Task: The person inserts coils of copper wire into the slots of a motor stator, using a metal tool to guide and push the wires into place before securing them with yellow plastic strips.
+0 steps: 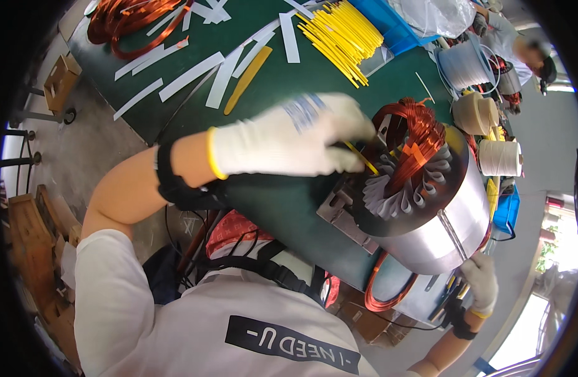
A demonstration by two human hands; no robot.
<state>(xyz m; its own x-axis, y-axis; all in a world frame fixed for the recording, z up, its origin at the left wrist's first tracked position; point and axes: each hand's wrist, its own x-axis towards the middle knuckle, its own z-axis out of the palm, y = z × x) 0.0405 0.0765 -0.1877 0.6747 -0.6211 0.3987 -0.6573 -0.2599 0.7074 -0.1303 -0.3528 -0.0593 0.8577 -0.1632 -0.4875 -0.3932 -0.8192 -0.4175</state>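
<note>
A motor stator, a silvery metal cylinder (436, 242), lies on its side at the right of the bench. White slot liners (389, 198) curl around its near opening, and a bundle of copper wire coils (421, 141) hangs out of it. My left hand (301, 135), in a white glove and slightly blurred, is at the left of this opening. Between its thumb and fingers is a thin yellow stick (366, 161), its tip toward the liners. My right hand (480, 286), gloved too, is by the cylinder's lower right edge; its fingertips are partly hidden.
A metal stand (345, 217) sits beside the stator. White strips (191, 75), a flat yellow-brown blade (248, 80), yellow sticks (342, 38) and copper coils (132, 25) lie on the green bench. Spools of thread (499, 157) stand at right. Another person (515, 50) is at far right.
</note>
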